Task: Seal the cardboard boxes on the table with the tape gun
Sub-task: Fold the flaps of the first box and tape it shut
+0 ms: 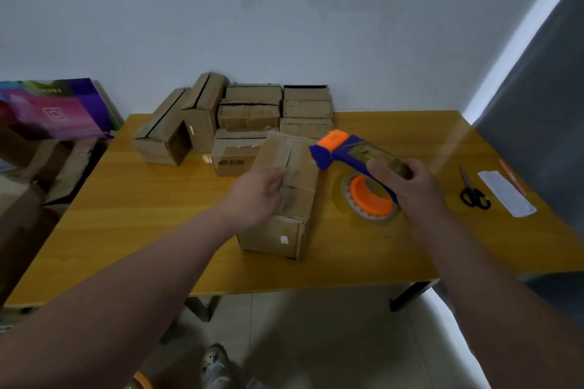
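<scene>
I am watching through one wide-angle camera worn on the head, looking forward and down across the glossy yellow wooden table (126, 199) from above its near edge. It is sitting close, so the left hand (256, 196) and right hand (414, 189) are stretching in from the bottom corners, with the plain pale wall (284, 25) closing the far side.

Both my bare arms reach forward. My left hand (256, 196) stretches out, fingers relaxed; my right hand (417, 189) curls round the tape gun (339, 151).
</scene>
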### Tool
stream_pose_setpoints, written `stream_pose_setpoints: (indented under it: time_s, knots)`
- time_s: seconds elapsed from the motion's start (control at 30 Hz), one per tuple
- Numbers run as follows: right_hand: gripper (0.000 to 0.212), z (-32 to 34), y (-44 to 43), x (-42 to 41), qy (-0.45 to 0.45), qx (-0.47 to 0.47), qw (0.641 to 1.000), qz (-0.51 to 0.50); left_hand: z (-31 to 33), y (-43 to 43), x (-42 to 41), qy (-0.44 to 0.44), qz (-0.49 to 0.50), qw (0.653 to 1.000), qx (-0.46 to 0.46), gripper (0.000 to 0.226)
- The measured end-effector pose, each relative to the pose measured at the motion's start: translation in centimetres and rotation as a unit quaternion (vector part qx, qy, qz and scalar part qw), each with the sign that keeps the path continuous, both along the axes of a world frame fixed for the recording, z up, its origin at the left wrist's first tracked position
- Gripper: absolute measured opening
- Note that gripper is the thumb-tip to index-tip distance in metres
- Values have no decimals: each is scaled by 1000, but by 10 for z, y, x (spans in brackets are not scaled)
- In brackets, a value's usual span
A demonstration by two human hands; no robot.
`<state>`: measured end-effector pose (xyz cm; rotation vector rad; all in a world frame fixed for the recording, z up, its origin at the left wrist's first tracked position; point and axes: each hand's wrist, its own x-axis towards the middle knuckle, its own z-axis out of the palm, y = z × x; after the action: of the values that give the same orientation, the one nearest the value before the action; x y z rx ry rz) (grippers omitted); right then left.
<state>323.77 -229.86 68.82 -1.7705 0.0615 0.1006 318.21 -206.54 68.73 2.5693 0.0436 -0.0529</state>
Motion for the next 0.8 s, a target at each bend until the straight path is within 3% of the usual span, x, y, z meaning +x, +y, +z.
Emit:
stream_pose_setpoints:
  time_s: [0.07,0.13,0.2,0.27,0.4,0.53,0.67,0.8]
  knots:
    - [62,6,4,-4,8,60,997,38,12,-5,4,14,118,968,-221,42]
    - [59,9,7,-6,8,88,994,68,22,-3,11,98,198,891,-397,49]
    - [60,10,9,-8,0,102,990,92,28,3,14,193,221,812,-505,61]
    - [63,10,9,-10,-2,96,989,117,28,8,14,232,214,774,-549,58]
    - [65,13,9,-11,2,69,983,171,24,12,9,174,208,794,-545,17]
    - [59,16,20,-17,-1,-35,975,220,16,18,2,98,247,854,-447,9]
    - [51,25,10,-14,-53,-141,966,210,3,40,-9,54,314,850,-420,8]
    - [47,23,-6,-12,-22,-191,953,233,-17,60,-17,21,341,863,-372,14]
